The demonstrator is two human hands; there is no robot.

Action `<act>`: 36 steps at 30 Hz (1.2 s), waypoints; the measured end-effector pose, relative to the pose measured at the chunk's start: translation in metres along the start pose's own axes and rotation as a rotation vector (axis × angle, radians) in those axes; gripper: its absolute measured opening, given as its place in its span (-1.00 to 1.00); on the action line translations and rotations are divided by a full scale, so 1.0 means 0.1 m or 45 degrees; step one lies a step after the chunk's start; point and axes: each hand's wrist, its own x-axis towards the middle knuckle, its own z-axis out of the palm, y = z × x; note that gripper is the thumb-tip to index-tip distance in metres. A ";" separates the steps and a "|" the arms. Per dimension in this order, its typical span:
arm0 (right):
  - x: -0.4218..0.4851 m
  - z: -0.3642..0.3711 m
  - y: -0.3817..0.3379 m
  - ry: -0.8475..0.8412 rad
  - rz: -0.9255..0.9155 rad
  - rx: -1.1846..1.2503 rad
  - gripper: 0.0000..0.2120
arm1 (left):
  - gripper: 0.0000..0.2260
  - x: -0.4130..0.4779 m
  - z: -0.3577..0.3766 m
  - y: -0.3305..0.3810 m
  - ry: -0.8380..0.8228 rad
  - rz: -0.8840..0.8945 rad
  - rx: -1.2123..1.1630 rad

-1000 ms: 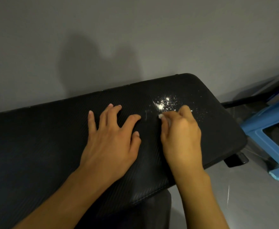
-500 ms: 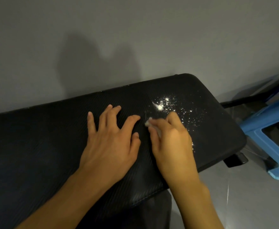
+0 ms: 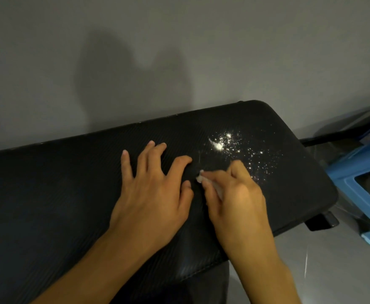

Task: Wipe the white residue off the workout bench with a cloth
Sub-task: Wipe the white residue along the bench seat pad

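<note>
- My right hand (image 3: 234, 198) has its fingers curled round a small white cloth (image 3: 201, 177) and pinches it against the pad. Only a scrap of the cloth shows at the fingertips, and another sliver shows between the fingers.
- The cloth touches the black bench (image 3: 48, 194) just beside the thumb of my left hand (image 3: 153, 194).
- My left hand holds nothing. It lies palm down on the bench with its fingers spread and slightly arched, and the two hands are close together, nearly touching.
- The white residue (image 3: 220, 145) lies on the bench beyond and to the right of my right hand. I see a thicker clump near the far edge and fine specks scattered towards the rounded right end.
- A few specks reach right up to my right knuckles. The cloth itself sits to the left of the main patch, apart from the clump.
- The bench pad runs from the left edge of my view to its rounded end on the right, and its far side is close to a grey wall (image 3: 179, 51).
- A blue plastic stool (image 3: 355, 172) stands on the pale floor (image 3: 333, 270) past the right end of the bench.
</note>
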 end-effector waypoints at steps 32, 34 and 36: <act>0.87 0.11 0.33 0.156 0.195 -0.214 -0.80 | -0.56 0.01 0.01 0.02 0.012 -0.019 0.013; 0.83 0.13 0.28 0.121 0.139 -0.194 -0.78 | -0.55 0.01 0.01 0.01 0.012 -0.020 0.021; 0.55 0.07 0.24 0.088 0.046 -0.099 -0.79 | -0.56 0.01 0.01 0.01 0.009 -0.016 0.018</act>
